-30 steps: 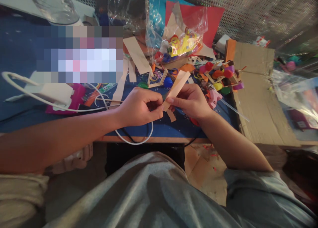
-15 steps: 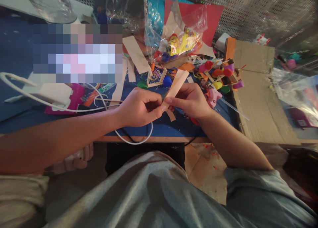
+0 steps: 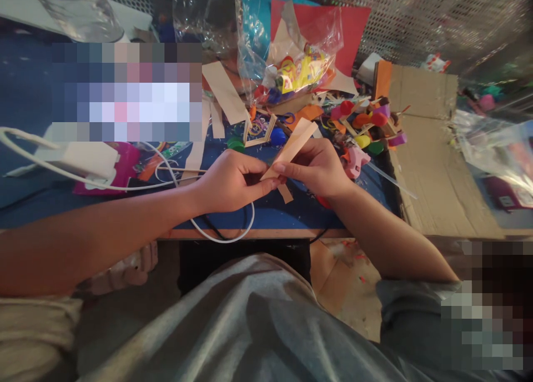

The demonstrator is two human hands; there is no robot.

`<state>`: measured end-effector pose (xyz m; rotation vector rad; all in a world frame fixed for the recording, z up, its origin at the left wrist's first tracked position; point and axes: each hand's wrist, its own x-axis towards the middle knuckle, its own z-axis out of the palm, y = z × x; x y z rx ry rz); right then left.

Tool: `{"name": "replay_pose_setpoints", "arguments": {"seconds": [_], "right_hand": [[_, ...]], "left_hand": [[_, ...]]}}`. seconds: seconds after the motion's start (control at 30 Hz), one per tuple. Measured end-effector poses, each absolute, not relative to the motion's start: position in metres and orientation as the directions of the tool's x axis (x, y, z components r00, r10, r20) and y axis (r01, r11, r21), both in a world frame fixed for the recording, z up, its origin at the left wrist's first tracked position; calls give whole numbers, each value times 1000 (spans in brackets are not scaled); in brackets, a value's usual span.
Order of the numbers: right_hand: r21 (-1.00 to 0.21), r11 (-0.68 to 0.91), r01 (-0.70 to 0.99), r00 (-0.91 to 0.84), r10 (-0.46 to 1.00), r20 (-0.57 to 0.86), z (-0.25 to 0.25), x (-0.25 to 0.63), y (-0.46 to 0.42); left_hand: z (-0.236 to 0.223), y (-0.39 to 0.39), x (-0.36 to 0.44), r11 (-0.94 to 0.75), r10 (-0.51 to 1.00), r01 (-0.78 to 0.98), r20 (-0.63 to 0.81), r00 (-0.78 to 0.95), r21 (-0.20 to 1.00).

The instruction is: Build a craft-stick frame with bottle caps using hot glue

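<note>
Over the front part of the blue desk [image 3: 300,218], we bring both forearms inward from the two sides until our hands nearly meet. Our left hand [image 3: 228,181] points to the right with its back up and its wrist fairly straight; our right hand [image 3: 322,168] angles in from the other side, with the thumb uppermost.

Our right fingers are clamped on the pale strip [image 3: 295,143], thumb flat on its face and the others mostly hidden behind it. Our left fingers curl together around its lower end, with the thumb tip close to the right thumb. The strip slants up and to the right, held above the desk.

Compared with a moment ago, our left thumb reaches slightly further toward the right hand, and the strip's lower end sits more to the left, while the right grip looks the same.

Just below our hands lies a small tan piece [image 3: 285,193]. Beyond them are a wooden stick frame [image 3: 259,143], a green round piece [image 3: 236,144] and a blue round piece [image 3: 278,136]. A pink object [image 3: 355,161] lies beside our right hand, and a white cable [image 3: 252,221] loops below our left.
</note>
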<state>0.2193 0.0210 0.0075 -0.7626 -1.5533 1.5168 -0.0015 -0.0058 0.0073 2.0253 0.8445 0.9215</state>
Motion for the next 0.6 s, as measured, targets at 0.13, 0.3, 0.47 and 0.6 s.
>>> {"name": "replay_pose_setpoints", "arguments": {"seconds": [0.13,0.3,0.47,0.6], "right_hand": [[-988,98,-123,-465,874,144,9,220,21],[-983,130,-128,-429,887,173,10,221,23],[-974,147,-171,-431,878,208,8,221,23],[-971,136,-197,-444,870,212,6,222,24]], "left_hand": [[12,-5,-1,-502,779,235,318,540,832],[12,-5,-1,-509,778,217,337,530,833],[11,-5,-1,-499,782,223,324,533,838],[12,-4,-1,-495,786,235,315,532,837]]}}
